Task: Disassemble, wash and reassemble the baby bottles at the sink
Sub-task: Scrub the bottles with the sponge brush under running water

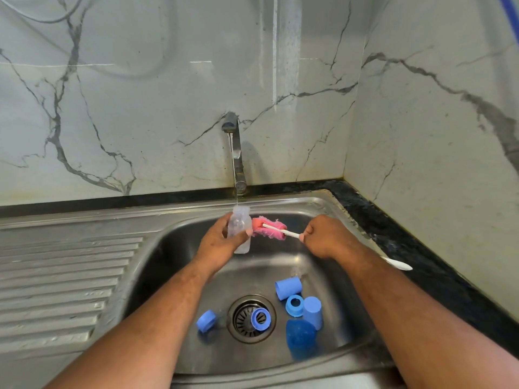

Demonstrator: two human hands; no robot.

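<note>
Clear, see-through bottle [239, 230] up top, and right beside it a brush [276, 231] with a bright pink sponge head on a white handle. Down in the dull silver-grey sink [174, 248] it's blue all round: light blue caps [288, 287], mid-blue rings [294, 304] and one deeper, translucent blue piece [300, 336]. Behind, the wall [140, 108] shows pale grey-white marble pattern with dark grey veins, and the countertop [421, 259] is black with faint speckles.

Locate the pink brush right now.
The brush is at the centre of the head view, over the sink. Its pink head is just right of the bottle held by the left hand, and the right hand grips its white handle.
</note>
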